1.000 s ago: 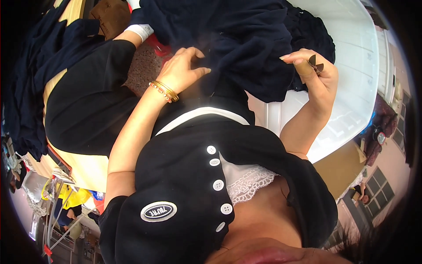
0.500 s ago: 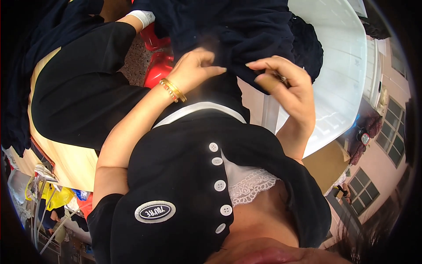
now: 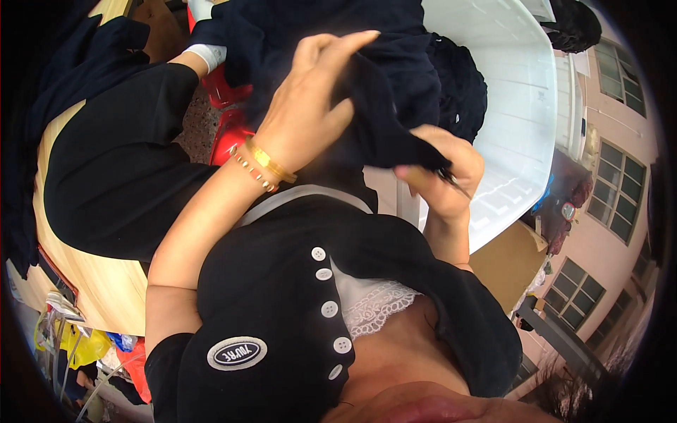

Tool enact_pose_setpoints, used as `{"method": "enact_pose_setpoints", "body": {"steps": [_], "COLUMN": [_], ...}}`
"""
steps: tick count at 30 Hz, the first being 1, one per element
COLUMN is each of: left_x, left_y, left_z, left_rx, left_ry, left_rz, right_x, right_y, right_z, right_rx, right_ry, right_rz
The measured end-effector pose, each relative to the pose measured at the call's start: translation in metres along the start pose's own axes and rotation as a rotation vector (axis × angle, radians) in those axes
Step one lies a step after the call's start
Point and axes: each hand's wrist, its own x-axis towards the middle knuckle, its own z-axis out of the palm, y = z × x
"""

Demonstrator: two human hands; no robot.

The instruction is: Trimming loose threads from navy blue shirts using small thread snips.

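My left hand (image 3: 300, 106), with gold-coloured bracelets at its wrist, is raised beside the dark navy cloth (image 3: 395, 42). Its thumb and fingers are spread apart, and a fold of the cloth passes close by them. On the right, my right hand (image 3: 448, 173) pinches the end of a navy strip that hangs from the same cloth. A thin, dark, pointed thing (image 3: 451, 178) shows in that hand's grip; it is too small and blurred to name. The rest of the cloth lies bunched over my lap and towards a white tub.
The large white plastic tub (image 3: 518, 120) stands at the right, dark cloth at its near side. Red plastic stools (image 3: 229, 134) are beyond my left arm. A pale wooden surface (image 3: 106, 289) lies at the left, with more navy cloth (image 3: 77, 77) at the far left.
My left hand has moved up and away, its fingers opening out. My right hand has come down slightly and now holds a strip of the navy cloth stretched towards it.
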Motion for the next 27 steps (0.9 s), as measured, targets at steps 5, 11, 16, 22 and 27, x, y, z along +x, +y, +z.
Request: {"method": "enact_pose_setpoints", "body": {"steps": [5,11,16,22,27], "left_x": [0.044,0.075,0.059,0.047,0.054], "left_y": [0.01,0.058,0.071,0.016,0.007], "left_z": [0.007,-0.036,-0.054,-0.04,0.002], "left_rx": [0.16,-0.112,-0.47,0.003,-0.163], "left_ry": [-0.037,-0.072,-0.567,-0.631,-0.381], "left_rz": [0.388,0.494,-0.037,-0.299,-0.059], "right_x": [-0.017,-0.015,0.012,0.021,0.016], "right_y": [-0.006,-0.039,0.013,0.076,0.08], "right_z": [-0.029,-0.073,-0.095,-0.07,-0.082], "right_rx": [0.373,0.75,0.377,0.351,0.334], "right_ry": [0.112,0.574,1.135,0.535,0.505], "right_rz": [-0.234,-0.477,-0.001,0.122,0.077]}}
